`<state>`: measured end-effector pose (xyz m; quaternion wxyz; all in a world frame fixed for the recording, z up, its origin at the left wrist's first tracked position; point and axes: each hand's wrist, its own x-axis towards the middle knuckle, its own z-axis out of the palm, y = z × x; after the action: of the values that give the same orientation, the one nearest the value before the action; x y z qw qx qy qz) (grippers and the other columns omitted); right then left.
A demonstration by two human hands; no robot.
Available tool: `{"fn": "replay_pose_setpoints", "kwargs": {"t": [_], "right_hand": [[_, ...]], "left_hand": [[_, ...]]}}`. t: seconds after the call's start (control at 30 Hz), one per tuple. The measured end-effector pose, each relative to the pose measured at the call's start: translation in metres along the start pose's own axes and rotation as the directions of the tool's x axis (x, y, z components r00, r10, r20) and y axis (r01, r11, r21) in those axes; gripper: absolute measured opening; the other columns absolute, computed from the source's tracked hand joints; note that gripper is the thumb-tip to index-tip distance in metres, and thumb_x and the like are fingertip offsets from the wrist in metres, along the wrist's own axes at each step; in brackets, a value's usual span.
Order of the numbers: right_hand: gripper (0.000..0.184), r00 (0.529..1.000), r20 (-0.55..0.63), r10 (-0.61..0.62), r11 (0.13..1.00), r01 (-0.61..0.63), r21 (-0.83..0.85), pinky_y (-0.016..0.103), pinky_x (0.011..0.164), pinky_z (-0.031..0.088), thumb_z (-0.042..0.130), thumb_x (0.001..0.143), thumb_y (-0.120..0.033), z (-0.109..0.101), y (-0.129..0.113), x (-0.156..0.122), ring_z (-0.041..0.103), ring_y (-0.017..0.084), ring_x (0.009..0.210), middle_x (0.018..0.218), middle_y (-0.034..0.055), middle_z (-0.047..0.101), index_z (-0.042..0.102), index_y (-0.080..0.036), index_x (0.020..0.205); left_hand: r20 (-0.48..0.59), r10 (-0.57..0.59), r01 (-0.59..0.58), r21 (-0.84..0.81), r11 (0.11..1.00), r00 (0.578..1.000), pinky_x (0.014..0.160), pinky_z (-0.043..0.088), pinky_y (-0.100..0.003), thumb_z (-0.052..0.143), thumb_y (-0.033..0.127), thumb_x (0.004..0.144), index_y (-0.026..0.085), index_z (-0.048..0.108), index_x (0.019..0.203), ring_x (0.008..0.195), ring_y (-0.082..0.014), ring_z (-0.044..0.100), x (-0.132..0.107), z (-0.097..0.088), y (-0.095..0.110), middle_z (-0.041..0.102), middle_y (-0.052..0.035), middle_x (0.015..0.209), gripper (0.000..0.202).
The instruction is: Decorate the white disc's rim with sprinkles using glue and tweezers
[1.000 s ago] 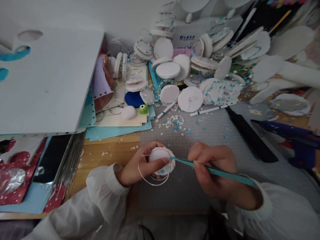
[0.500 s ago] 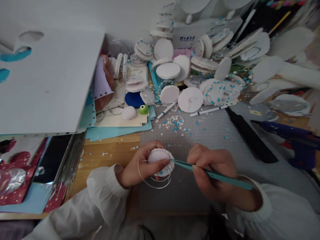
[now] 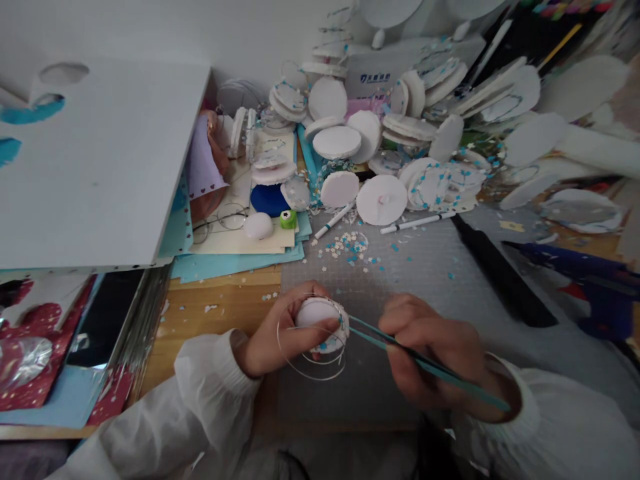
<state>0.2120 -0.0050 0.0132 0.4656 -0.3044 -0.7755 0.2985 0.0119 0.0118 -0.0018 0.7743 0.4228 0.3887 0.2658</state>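
My left hand [image 3: 287, 333] grips a small white round disc [image 3: 316, 313], its thumb across the face. Tiny blue and white pieces show along the disc's edge, and thin wire loops [image 3: 320, 378] curl around it. Teal tweezers [image 3: 463, 380] are held in my right hand [image 3: 433, 347]. Their two prongs stand apart, with the tips close to the disc's right edge; whether they touch it I cannot tell. Beyond the hands, small blue and white flower-shaped paper pieces [image 3: 345, 248] lie scattered on the grey cutting mat [image 3: 410, 280].
Many white discs with wire and blue flowers crowd the back, such as one round disc [image 3: 381, 200]. Two white pens, one a slim pen [image 3: 417, 223], lie before them. A black tool [image 3: 505, 273] and a blue glue gun [image 3: 590, 273] are at right; a green punch [image 3: 288, 219] is left.
The tweezers' prongs have spread from closed to apart, and my right hand has drawn slightly back to the right. My left hand and the disc have barely moved.
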Motion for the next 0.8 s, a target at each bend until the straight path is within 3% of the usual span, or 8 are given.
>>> {"fn": "replay_pose_setpoints", "kwargs": {"t": [0.17, 0.4, 0.57, 0.67, 0.8], "right_hand": [[0.017, 0.991, 0.115, -0.069, 0.986, 0.085, -0.141, 0.028, 0.05, 0.047, 0.05, 0.073, -0.008, -0.005, -0.001, 0.0, 0.051, 0.013, 0.055, 0.06, 0.0004, 0.055, 0.044, -0.024, 0.075], [0.02, 0.999, 0.035, -0.032, 0.995, 0.035, -0.098, 0.027, 0.05, 0.045, 0.05, 0.071, -0.005, -0.002, -0.005, 0.003, 0.048, 0.012, 0.054, 0.06, -0.0012, 0.053, 0.043, -0.023, 0.074], [0.023, 0.98, -0.124, 0.154, 0.976, -0.131, 0.174, 0.028, 0.05, 0.041, 0.046, 0.076, -0.004, 0.007, -0.004, -0.004, 0.048, 0.012, 0.056, 0.065, -0.0014, 0.049, 0.046, -0.023, 0.089], [0.021, 0.934, -0.164, 0.316, 0.925, -0.266, 0.271, 0.029, 0.052, 0.041, 0.045, 0.084, -0.01, 0.01, 0.0, -0.011, 0.05, 0.014, 0.062, 0.075, 0.001, 0.051, 0.045, -0.025, 0.099], [0.009, 0.875, -0.198, 0.443, 0.851, -0.34, 0.4, 0.028, 0.051, 0.04, 0.048, 0.087, -0.018, 0.009, 0.005, -0.012, 0.048, 0.013, 0.06, 0.076, 0.0001, 0.052, 0.046, -0.025, 0.093]], "left_hand": [[0.005, 0.006, -0.006, -0.001, 1.0, 1.0, 0.039, 0.04, -0.013, 0.07, 0.036, 0.074, 0.017, 0.043, 0.084, 0.043, -0.0047, 0.047, -0.001, 0.0, 0.001, 0.054, 0.0044, 0.061, 0.035], [0.011, 0.032, -0.032, 0.011, 0.999, 0.999, 0.039, 0.041, -0.013, 0.07, 0.034, 0.075, 0.017, 0.043, 0.084, 0.043, -0.0045, 0.048, -0.001, -0.001, -0.001, 0.053, 0.005, 0.061, 0.033], [0.024, 0.06, -0.06, 0.001, 0.998, 0.998, 0.039, 0.04, -0.013, 0.069, 0.034, 0.075, 0.017, 0.044, 0.083, 0.043, -0.0046, 0.047, -0.002, -0.002, -0.002, 0.053, 0.0042, 0.061, 0.031], [0.025, 0.06, -0.06, -0.018, 0.998, 0.998, 0.039, 0.039, -0.013, 0.069, 0.034, 0.075, 0.017, 0.045, 0.083, 0.044, -0.0054, 0.048, -0.002, -0.002, -0.001, 0.055, 0.0033, 0.061, 0.03], [0.026, 0.067, -0.065, -0.069, 0.996, 0.997, 0.042, 0.037, -0.015, 0.069, 0.04, 0.073, 0.016, 0.048, 0.082, 0.046, -0.0059, 0.047, -0.001, -0.003, -0.002, 0.055, 0.0025, 0.061, 0.033]]}}
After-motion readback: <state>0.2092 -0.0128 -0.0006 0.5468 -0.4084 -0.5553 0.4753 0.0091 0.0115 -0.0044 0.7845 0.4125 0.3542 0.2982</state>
